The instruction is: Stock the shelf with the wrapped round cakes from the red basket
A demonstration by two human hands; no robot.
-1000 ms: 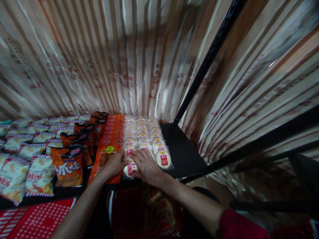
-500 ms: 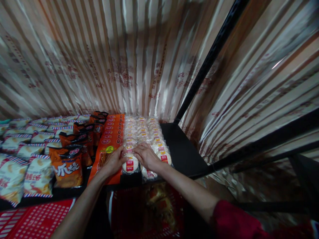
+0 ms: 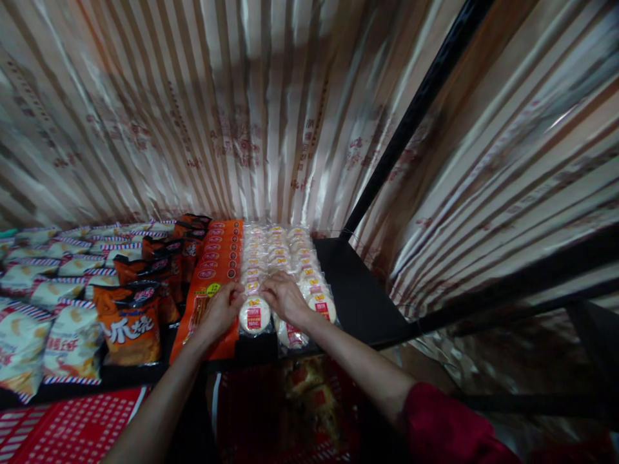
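Both hands are at the front of the left row of round white rice crackers in clear wrappers. The frontmost rice cracker packet (image 3: 255,316), with a red label, lies between them. My left hand (image 3: 223,311) pinches its upper left edge, with the forearm across an orange snack packet (image 3: 220,254). Fingers bent together, my right hand (image 3: 285,296) grips the upper right edge of the same packet. Beneath the right hand, another rice cracker packet (image 3: 293,335) is partly covered. Rows of the same crackers (image 3: 302,258) overlap toward the back.
The black shelf (image 3: 358,290) extends right to a slanted black post (image 3: 411,116). Orange-and-black snack bags (image 3: 130,322) and white chip bags (image 3: 72,338) stand to the left. Red baskets (image 3: 91,419) sit below the shelf. A pleated printed curtain (image 3: 271,116) hangs behind.
The view has shifted very slightly. My hands stay at the same front rice cracker packet, and its face shows a little more fully between them now.
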